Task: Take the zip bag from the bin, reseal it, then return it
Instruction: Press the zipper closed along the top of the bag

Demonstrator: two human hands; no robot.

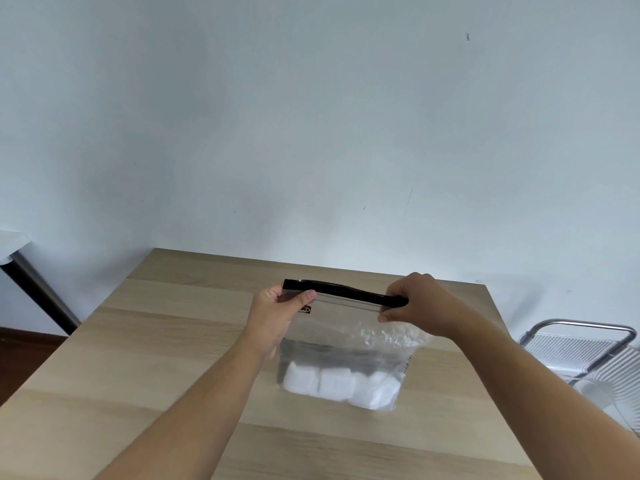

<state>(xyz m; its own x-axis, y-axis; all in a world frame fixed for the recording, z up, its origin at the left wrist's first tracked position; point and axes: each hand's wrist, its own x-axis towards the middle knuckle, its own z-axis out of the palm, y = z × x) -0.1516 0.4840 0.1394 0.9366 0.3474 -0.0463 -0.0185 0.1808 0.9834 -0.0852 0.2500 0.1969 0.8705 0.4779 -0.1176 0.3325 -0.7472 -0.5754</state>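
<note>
A clear zip bag (pixel 346 344) with a black zip strip along its top hangs upright above the wooden table (pixel 156 358). White blocks lie in the bottom of the bag. My left hand (pixel 277 313) pinches the strip's left end, thumb in front. At the strip's right end, my right hand (pixel 415 303) pinches with thumb and fingers. The strip looks slightly bowed between the hands; whether it is sealed cannot be told. No bin is clearly in view.
A clear ribbed plastic container with a metal frame (pixel 585 351) stands off the table's right side. A dark table leg (pixel 38 289) under a white top shows at the left. A pale wall rises behind the table.
</note>
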